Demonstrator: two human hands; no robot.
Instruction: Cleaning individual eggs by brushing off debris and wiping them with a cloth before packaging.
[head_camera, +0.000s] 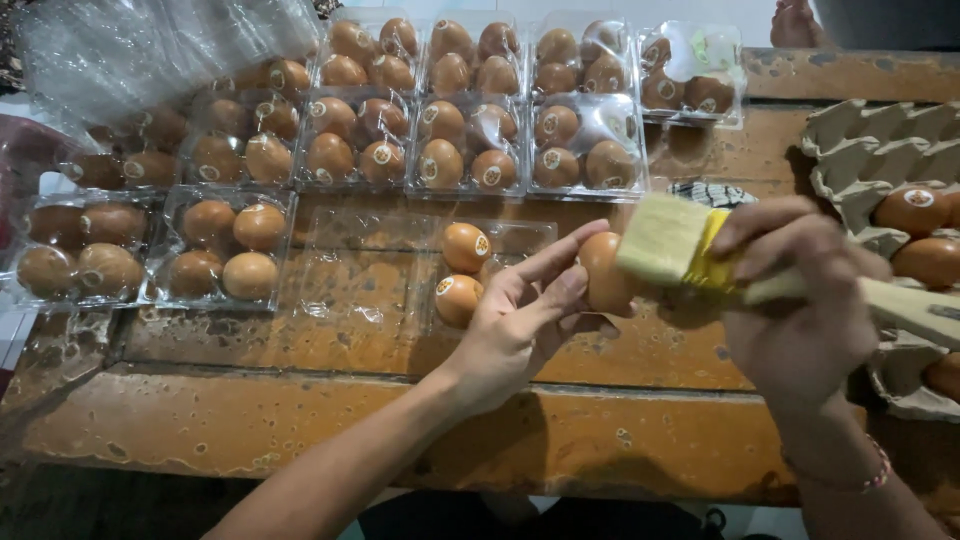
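The left hand (520, 325) reaches in from the lower middle and holds a brown egg (603, 272) above the tabletop (400, 420). Its grip is pinched on the egg, with the forefinger laid along the top and the thumb against the near side.

The right hand (795, 290) comes in from the lower right, its grip pressed around the pale wooden handle of a paintbrush (690, 250) that has a yellow band behind wide cream bristles. The bristles lie against the right side of the egg.

Just left of the left hand sits an open clear plastic tray (400, 275) with 2 stickered eggs (462, 270) in its right-hand pockets; the rest of its pockets are bare.

Behind it, along the far side of the tabletop, stand rows of closed clear packs of eggs (470, 110), each holding 4 brown eggs. 2 more such packs (150, 250) rest at the left edge.

At the right edge lies a grey cardboard egg carton (860, 150) with a few brown eggs in its cups.

Crumpled clear plastic wrap (130, 55) is heaped at the far left corner.

A bare foot (795, 25) of another person shows beyond the far edge, at the top right.

The tabletop itself is worn orange-brown wood, blotched with pale patches.
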